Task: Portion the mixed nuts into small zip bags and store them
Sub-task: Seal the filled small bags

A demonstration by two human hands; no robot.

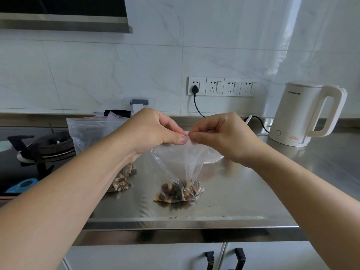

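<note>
Nuts (178, 192) sit heaped in the bottom of a small clear zip bag (181, 166) that stands on the steel counter (253, 201) at centre frame, and we see both hands meeting at its top edge. Our left hand (153, 131) pinches the rim between thumb and curled fingers, and our right hand (224, 135) does the same, thumb tips almost touching at the seal, so both grips are closed on the plastic. Left of it, partly hidden under our left forearm, lies a second small bag of nuts (123, 179) flat on the counter. Behind that, at middle left, a larger bag with a red zip line (91, 131) stands upright; our left hand covers its right side, and we cannot tell what it holds. Another piece of clear plastic (213, 155) shows below the right wrist. At far left we see a gas burner (46, 145) on a dark hob. At right stands a white electric kettle (309, 115), well apart from the bags, its black cord (198, 108) running up to a row of wall sockets (222, 86). Along the lower edge of the frame, cabinet doors carry two black handles (226, 258).
</note>
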